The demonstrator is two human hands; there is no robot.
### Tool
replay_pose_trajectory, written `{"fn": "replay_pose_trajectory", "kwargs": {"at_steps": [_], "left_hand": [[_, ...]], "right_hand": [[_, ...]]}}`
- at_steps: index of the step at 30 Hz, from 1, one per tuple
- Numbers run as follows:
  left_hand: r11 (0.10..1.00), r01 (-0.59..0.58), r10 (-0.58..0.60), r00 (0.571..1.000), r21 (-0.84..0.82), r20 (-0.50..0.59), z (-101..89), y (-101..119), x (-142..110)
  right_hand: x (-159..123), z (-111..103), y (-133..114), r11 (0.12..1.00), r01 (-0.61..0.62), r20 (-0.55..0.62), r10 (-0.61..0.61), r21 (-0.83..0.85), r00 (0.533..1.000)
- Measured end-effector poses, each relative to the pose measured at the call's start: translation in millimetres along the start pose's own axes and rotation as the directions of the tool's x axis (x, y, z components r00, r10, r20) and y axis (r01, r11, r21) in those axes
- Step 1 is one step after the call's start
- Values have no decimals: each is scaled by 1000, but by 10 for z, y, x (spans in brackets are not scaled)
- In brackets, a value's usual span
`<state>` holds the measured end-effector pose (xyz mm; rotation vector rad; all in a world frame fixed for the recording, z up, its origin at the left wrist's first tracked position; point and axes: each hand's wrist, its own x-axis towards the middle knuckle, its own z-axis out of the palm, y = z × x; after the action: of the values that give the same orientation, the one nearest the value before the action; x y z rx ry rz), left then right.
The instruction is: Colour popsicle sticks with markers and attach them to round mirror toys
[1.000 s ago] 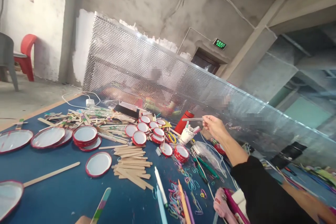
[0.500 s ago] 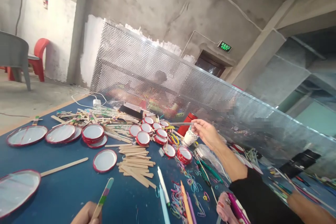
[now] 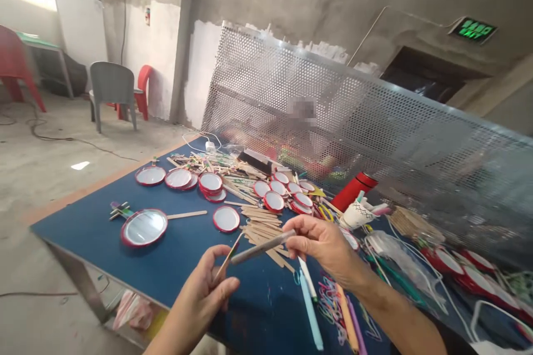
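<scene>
My left hand (image 3: 200, 291) is closed on a wooden craft stick (image 3: 227, 259) with green and dark colour near its upper end. The fingers of my right hand (image 3: 322, 244) pinch a slim grey pen (image 3: 264, 246), whose left end is beside the stick; whether they touch I cannot tell. Below and behind my hands lies a pile of plain craft sticks (image 3: 260, 219). A round, red-rimmed disc (image 3: 226, 218) lies just left of that pile. Farther left, a larger red-rimmed disc (image 3: 145, 227) has a wooden stick (image 3: 187, 214) at its right side.
Several red-rimmed discs (image 3: 273, 200) are stacked at the back. A white cup of pens (image 3: 356, 215) stands by a red bottle (image 3: 353, 189). Pens (image 3: 307, 310) and colourful strings (image 3: 328, 299) lie at the front right. A perforated metal screen (image 3: 333, 100) borders the table (image 3: 95, 216).
My right hand has come from beside the white cup toward my left hand, bringing the grey pen. My left hand and its stick are higher in view. The camera has turned left.
</scene>
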<state>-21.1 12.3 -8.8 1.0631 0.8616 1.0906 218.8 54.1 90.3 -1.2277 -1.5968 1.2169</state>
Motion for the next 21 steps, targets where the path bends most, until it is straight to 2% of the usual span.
{"fn": "replay_pose_trajectory", "kwargs": {"at_steps": [2,4,6,11,17,21], "left_hand": [[996,3,-10,997,92,78,-14,42,2],[987,-8,-8,995,160,101,-18,76,7],[978,-23,2,995,209,103,-15,90,13],[955,-78,19,979,286,205,-21,60,16],[943,-122,59,977,310,207,-46,54,8],[936,-118,48,976,331,214,-46,44,10]], "right_hand": [[-15,108,31,996,-56,37,53,72,998],[-21,176,66,989,-75,40,71,128,997],[-30,226,96,986,-58,17,56,155,998],[-100,355,131,979,9,-95,10,203,995],[-201,470,101,948,57,-162,-6,314,987],[-218,476,81,967,71,-206,-20,246,978]]}}
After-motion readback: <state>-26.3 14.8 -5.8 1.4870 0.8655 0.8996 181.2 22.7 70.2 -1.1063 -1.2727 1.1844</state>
